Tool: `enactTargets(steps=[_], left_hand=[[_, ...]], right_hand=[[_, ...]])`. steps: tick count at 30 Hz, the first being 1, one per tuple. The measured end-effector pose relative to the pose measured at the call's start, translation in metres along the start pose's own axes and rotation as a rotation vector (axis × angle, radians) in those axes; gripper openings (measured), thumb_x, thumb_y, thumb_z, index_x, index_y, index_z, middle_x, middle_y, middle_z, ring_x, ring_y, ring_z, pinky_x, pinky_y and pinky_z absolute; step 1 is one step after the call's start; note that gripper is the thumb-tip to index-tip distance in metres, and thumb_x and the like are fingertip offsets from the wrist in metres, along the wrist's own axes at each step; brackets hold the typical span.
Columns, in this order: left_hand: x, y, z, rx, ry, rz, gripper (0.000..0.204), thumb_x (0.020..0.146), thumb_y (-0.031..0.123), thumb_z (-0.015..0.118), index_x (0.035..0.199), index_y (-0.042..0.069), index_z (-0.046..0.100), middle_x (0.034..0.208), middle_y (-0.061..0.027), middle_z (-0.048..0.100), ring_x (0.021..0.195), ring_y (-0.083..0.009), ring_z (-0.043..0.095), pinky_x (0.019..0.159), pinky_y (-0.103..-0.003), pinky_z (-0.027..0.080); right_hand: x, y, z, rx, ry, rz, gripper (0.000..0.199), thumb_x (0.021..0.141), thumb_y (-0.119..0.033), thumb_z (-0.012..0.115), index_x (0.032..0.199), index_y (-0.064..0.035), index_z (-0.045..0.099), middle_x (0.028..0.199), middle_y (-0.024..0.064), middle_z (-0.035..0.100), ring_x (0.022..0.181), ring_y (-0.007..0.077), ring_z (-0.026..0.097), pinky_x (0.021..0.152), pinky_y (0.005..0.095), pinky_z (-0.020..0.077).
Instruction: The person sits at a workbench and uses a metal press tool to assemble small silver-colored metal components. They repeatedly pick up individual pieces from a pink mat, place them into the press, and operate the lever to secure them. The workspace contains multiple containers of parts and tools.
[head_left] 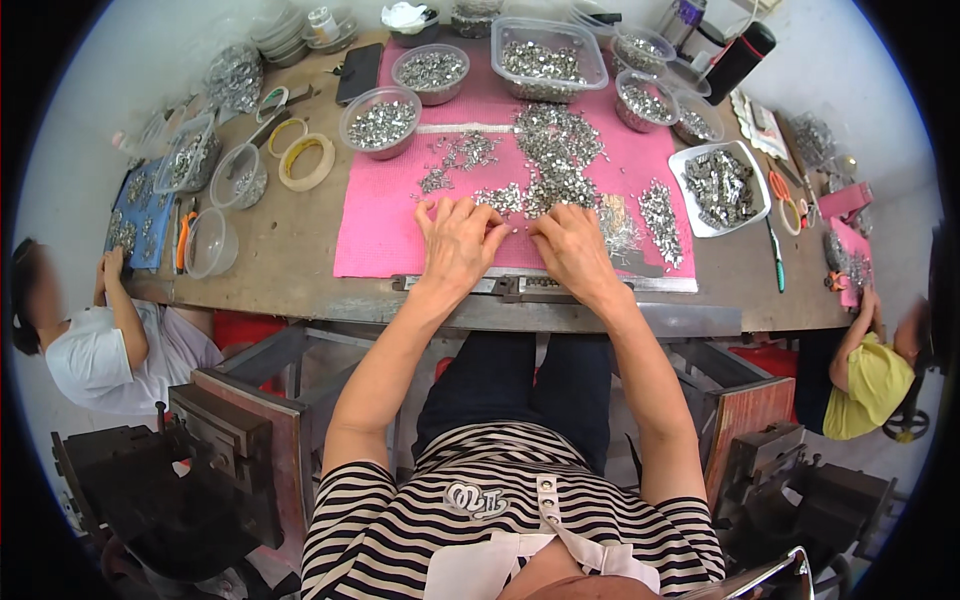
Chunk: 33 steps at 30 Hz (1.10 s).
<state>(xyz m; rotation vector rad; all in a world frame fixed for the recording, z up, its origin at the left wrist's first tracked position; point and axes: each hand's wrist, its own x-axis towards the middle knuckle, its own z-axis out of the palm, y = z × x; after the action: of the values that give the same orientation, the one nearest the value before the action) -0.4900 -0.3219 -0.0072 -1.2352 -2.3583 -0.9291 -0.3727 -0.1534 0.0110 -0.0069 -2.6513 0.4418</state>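
Note:
Both hands rest at the near part of a pink ribbed mat [385, 225], just short of the small silvery metal pieces spread on it. My left hand [458, 242] has its fingers bent, thumb and forefinger close together; whatever they hold is too small to make out. To its right, my right hand [577, 252] is curled in a pinch, its fingertips pointing toward the left hand. What it grips is hidden. Beyond the fingertips lies a small heap of metal pieces [503, 198], joining a larger pile [556, 140]. Thin pin-like pieces [618, 228] lie beside my right hand.
Plastic tubs of metal pieces [381, 122] stand along the far side, with a white dish [720, 190] at right. Tape rolls [306, 162] lie left. A metal rail [515, 287] runs along the near edge. Co-workers sit at the left [100, 345] and right [868, 385].

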Motion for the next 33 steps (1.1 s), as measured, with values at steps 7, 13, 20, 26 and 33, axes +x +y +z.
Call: enactTargets(steps=[7, 13, 20, 26, 33], left_hand=[[0.002, 0.001, 0.000, -0.001, -0.042, -0.015, 0.009, 0.086, 0.019, 0.079, 0.090, 0.012, 0.075, 0.084, -0.0003, 0.064, 0.092, -0.0232, 0.058, 0.102, -0.050, 0.032], [0.000, -0.011, -0.006, -0.117, -0.089, -0.055, 0.011, 0.089, 0.016, 0.076, 0.099, 0.012, 0.077, 0.084, -0.0010, 0.065, 0.091, -0.0226, 0.059, 0.102, -0.048, 0.032], [0.001, -0.009, -0.013, -0.149, -0.148, -0.057, 0.012, 0.088, 0.017, 0.077, 0.099, 0.012, 0.076, 0.090, -0.0003, 0.069, 0.093, -0.0219, 0.060, 0.103, -0.049, 0.032], [-0.001, -0.008, -0.013, -0.090, -0.138, -0.009, 0.010, 0.087, 0.017, 0.078, 0.095, 0.012, 0.075, 0.090, -0.0003, 0.068, 0.093, -0.0221, 0.060, 0.105, -0.051, 0.031], [0.001, -0.005, -0.007, -0.045, -0.098, 0.046, 0.006, 0.088, 0.013, 0.075, 0.093, 0.011, 0.071, 0.088, -0.0009, 0.064, 0.092, -0.0228, 0.060, 0.106, -0.053, 0.031]], right_hand=[[0.005, -0.009, 0.010, 0.038, 0.027, 0.037, 0.012, 0.088, -0.015, 0.074, 0.095, -0.0063, 0.069, 0.093, 0.0100, 0.061, 0.093, 0.0291, 0.060, 0.083, 0.0430, 0.0417], [0.014, -0.014, 0.026, -0.025, 0.084, 0.035, 0.011, 0.087, -0.012, 0.073, 0.092, -0.0048, 0.067, 0.091, 0.0110, 0.061, 0.091, 0.0300, 0.061, 0.083, 0.0433, 0.0418], [-0.002, 0.000, 0.007, 0.064, 0.071, 0.067, 0.008, 0.086, -0.010, 0.072, 0.089, -0.0053, 0.066, 0.088, 0.0108, 0.061, 0.089, 0.0294, 0.061, 0.083, 0.0429, 0.0416], [0.000, -0.004, 0.005, 0.120, 0.057, 0.075, 0.009, 0.086, -0.010, 0.074, 0.089, -0.0051, 0.067, 0.087, 0.0105, 0.061, 0.088, 0.0295, 0.061, 0.083, 0.0428, 0.0416], [0.008, -0.010, 0.020, 0.007, 0.081, 0.026, 0.011, 0.087, -0.013, 0.074, 0.089, -0.0048, 0.067, 0.089, 0.0111, 0.061, 0.089, 0.0300, 0.061, 0.083, 0.0434, 0.0423]])
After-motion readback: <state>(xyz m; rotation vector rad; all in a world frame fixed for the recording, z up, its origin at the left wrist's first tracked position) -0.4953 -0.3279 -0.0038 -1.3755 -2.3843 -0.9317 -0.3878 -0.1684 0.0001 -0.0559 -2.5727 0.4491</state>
